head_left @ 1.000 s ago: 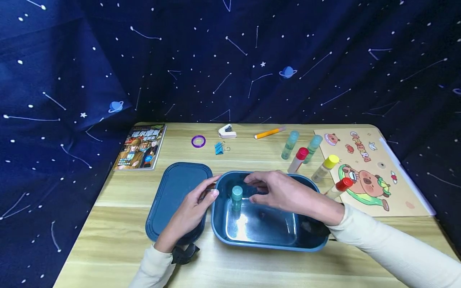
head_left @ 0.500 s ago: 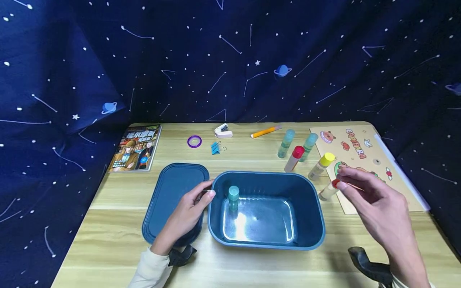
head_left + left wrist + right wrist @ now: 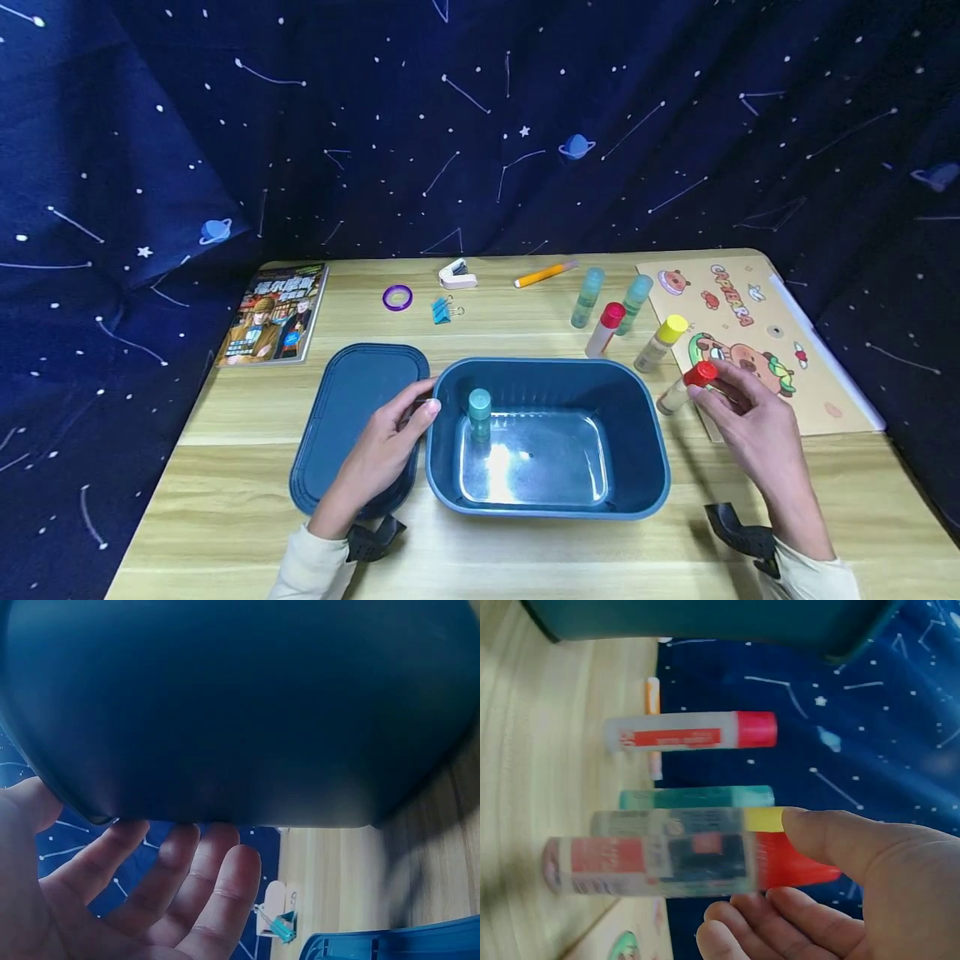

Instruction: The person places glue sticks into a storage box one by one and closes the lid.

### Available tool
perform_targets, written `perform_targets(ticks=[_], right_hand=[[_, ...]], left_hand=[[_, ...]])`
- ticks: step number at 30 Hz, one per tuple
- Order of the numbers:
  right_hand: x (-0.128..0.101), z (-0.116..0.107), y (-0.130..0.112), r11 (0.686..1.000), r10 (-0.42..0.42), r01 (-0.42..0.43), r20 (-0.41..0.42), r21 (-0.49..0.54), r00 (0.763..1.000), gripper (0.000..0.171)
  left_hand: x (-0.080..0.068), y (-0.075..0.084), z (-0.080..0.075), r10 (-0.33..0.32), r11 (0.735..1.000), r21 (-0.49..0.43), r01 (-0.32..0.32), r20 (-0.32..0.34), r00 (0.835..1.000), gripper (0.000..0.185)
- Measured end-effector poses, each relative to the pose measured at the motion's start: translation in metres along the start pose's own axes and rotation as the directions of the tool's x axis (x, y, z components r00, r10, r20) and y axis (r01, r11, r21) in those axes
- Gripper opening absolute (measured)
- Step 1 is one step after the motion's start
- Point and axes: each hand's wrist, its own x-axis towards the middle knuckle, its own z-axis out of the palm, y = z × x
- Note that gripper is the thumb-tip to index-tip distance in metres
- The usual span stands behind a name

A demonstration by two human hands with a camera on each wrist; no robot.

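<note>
R hand point(image 3: 753, 421) is pinching the red-capped glue stick point(image 3: 686, 385) by its cap, upright on the counter point(image 3: 225, 500) just right of the blue bin point(image 3: 645, 492). L hand point(image 3: 378, 450), fingers relaxed, is touching the bin's left wall, resting over the lid point(image 3: 352, 400).

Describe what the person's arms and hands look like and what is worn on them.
Both hands, the left hand and the right hand, are bare, with no rings or gloves in view. Each arm wears a cream long sleeve ending at the wrist. A black strap-like wrist mount sits at each cuff.
</note>
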Motion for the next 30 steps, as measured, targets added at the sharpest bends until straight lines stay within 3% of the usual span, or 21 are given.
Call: perform_targets(ticks=[7,14,18,24,30], right_hand=[[0.006,0.009,0.002,0.998,-0.053,0.053,-0.008,-0.044,0.999,0.035],[0.011,0.003,-0.008,0.989,-0.095,0.093,-0.01,-0.111,0.995,0.034],[0.011,-0.009,-0.026,0.989,-0.129,0.127,-0.03,-0.075,0.991,0.036],[0.01,-0.034,-0.066,0.975,-0.204,0.199,-0.045,-0.104,0.978,0.038],[0.006,-0.044,-0.108,0.947,-0.291,0.294,0.042,-0.132,0.956,0.045]], left_hand=[[0.001,0.0,0.001,0.012,1.0,-0.019,-0.012,0.007,1.0,0.043],[0.001,-0.002,-0.001,0.024,0.999,-0.029,-0.023,0.009,1.0,0.043],[0.001,-0.002,-0.001,0.023,0.999,-0.028,-0.023,0.007,1.0,0.044],[0.001,-0.002,-0.001,0.016,0.999,-0.031,-0.016,0.008,1.0,0.044],[0.001,-0.002,0.0,0.012,0.999,-0.031,-0.011,0.005,1.0,0.044]])
